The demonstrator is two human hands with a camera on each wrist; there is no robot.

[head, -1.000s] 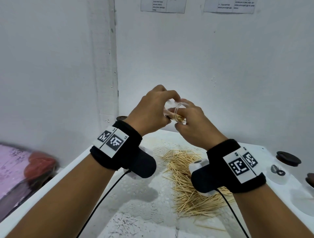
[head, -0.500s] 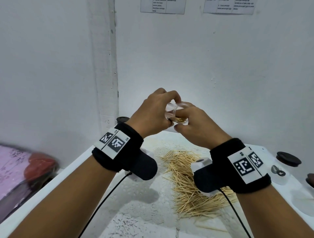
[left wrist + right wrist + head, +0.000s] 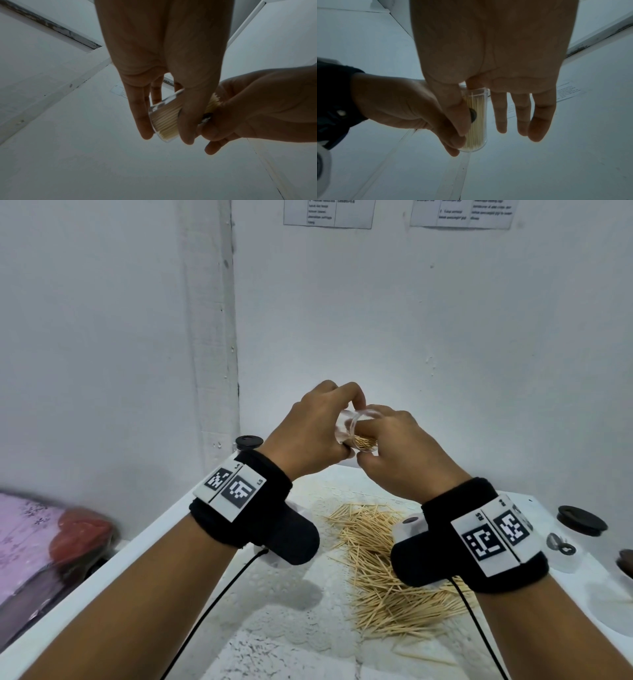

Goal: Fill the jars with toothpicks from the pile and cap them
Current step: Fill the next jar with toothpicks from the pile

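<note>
I see the surface (image 3: 191,508) with the toothpick pile (image 3: 383,563) under my wrists; above it my left hand (image 3: 308,436) grips the jar (image 3: 356,433), mouth toward me, my right hand (image 3: 400,453) pinching toothpicks (image 3: 364,443) into it

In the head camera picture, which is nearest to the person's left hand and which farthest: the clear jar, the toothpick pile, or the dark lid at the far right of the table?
Measured from the left hand:
1. Clear jar: held in that hand, raised above the table.
2. Toothpick pile: below the hands, mid-table.
3. Dark lid: far right of the table, beyond the right wrist.
</note>
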